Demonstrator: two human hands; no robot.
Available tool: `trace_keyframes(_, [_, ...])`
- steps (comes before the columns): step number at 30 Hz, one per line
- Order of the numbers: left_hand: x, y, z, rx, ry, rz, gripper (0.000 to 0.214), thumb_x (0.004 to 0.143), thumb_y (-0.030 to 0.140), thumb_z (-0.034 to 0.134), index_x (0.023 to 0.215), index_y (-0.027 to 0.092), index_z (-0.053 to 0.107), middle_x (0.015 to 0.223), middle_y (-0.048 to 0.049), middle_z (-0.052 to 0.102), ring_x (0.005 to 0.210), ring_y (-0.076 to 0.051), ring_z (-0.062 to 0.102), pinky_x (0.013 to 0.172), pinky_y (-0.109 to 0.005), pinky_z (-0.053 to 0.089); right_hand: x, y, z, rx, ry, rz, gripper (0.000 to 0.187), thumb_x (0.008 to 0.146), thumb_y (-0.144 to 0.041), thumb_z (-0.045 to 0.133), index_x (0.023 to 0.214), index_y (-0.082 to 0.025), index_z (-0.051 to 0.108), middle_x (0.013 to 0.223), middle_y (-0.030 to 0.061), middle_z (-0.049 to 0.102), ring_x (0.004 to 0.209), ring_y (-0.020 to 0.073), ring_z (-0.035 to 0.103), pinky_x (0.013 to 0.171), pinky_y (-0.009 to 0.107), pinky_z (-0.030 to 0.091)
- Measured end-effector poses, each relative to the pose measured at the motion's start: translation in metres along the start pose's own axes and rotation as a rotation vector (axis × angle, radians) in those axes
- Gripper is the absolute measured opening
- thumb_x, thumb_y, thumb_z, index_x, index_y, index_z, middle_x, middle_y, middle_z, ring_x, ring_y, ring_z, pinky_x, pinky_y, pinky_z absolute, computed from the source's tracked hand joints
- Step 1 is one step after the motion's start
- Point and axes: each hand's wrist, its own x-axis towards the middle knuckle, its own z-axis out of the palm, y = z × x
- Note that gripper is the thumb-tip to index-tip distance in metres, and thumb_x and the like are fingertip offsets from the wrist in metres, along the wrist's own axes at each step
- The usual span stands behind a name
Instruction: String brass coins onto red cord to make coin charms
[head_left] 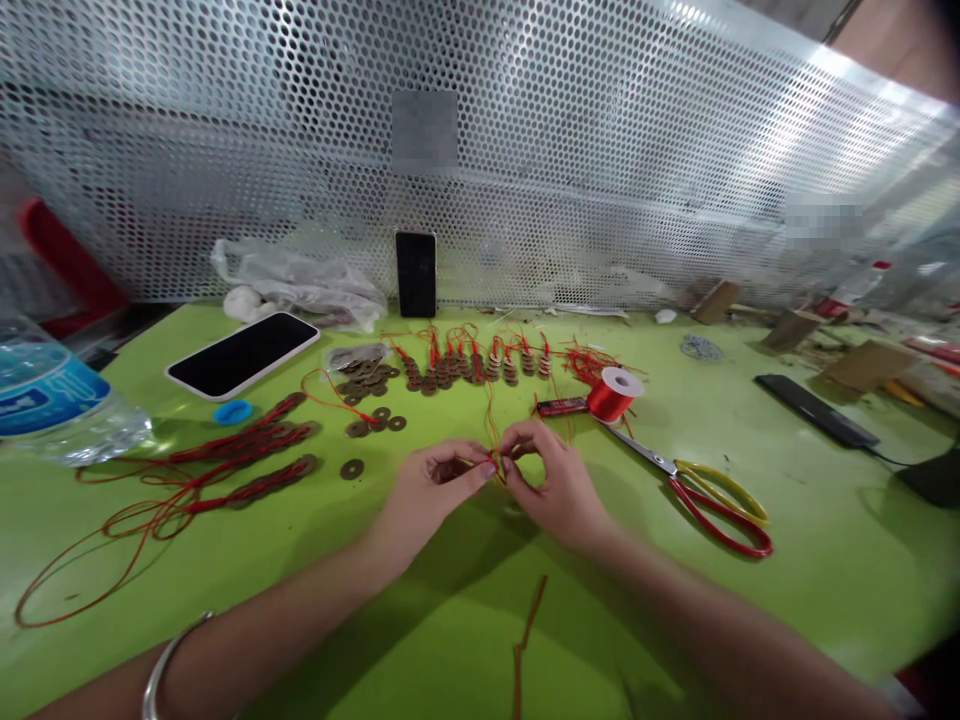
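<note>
My left hand and my right hand meet over the middle of the green table, fingertips pinched together on a thin red string that runs up toward a row of strung bronze coins. Something small sits between the fingertips; I cannot make out what. Loose bronze coins lie just left of the hands. A spool of red string stands to the right, and red-handled scissors lie beside my right hand.
Finished red coin strings lie at left with a water bottle, a blue cap and a phone. A second phone leans on the perforated metal wall. A dark flat device lies at right.
</note>
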Motion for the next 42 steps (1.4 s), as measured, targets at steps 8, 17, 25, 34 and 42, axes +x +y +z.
trace_keyframes(8, [0.002,0.003,-0.002,-0.166,0.075,-0.052,0.02,0.064,0.028,0.075,0.06,0.015,0.061,0.084,-0.0018,0.063,0.067,-0.01,0.055,0.064,-0.023,0.046,0.004,0.002,-0.016,-0.535,-0.262,-0.582,0.016,0.091,-0.018,0.046,0.098,-0.022,0.059,0.079,0.0021,0.062,0.073,0.0153,0.053,0.064,0.027,0.041])
trace_keyframes(17, [0.002,0.005,-0.007,-0.225,0.027,-0.036,0.017,0.07,0.024,0.071,0.06,0.015,0.061,0.069,0.0026,0.052,0.061,-0.007,0.044,0.054,-0.018,0.038,0.016,0.022,-0.02,-0.781,-0.446,-0.534,0.018,0.091,-0.023,0.051,0.107,-0.024,0.059,0.089,0.0038,0.061,0.078,0.0156,0.053,0.065,0.027,0.038])
trace_keyframes(25, [0.01,0.004,-0.014,-0.357,0.101,-0.099,0.023,0.06,0.032,0.079,0.064,0.015,0.063,0.077,0.0001,0.059,0.051,-0.005,0.044,0.045,-0.016,0.038,0.01,0.013,-0.016,-0.663,-0.469,-0.555,0.016,0.092,-0.026,0.048,0.087,-0.02,0.062,0.094,0.0052,0.062,0.081,0.015,0.053,0.07,0.027,0.041])
trace_keyframes(34, [0.014,0.001,-0.02,-0.25,0.248,-0.019,0.025,0.064,0.037,0.077,0.066,0.017,0.062,0.054,0.0048,0.049,0.047,-0.005,0.042,0.043,-0.015,0.034,-0.014,-0.042,-0.037,-0.091,-0.321,-0.618,0.018,0.089,-0.029,0.05,0.083,-0.016,0.061,0.085,0.006,0.062,0.078,0.0135,0.056,0.072,0.027,0.045])
trace_keyframes(42, [0.019,-0.004,-0.023,-0.125,0.332,0.015,0.03,0.063,0.04,0.076,0.072,0.015,0.063,0.054,0.0072,0.049,0.039,-0.002,0.035,0.037,-0.016,0.025,-0.023,-0.057,-0.056,0.374,-0.055,-0.511,0.023,0.092,-0.029,0.044,0.077,-0.018,0.058,0.064,0.0019,0.057,0.059,0.0113,0.053,0.059,0.025,0.045])
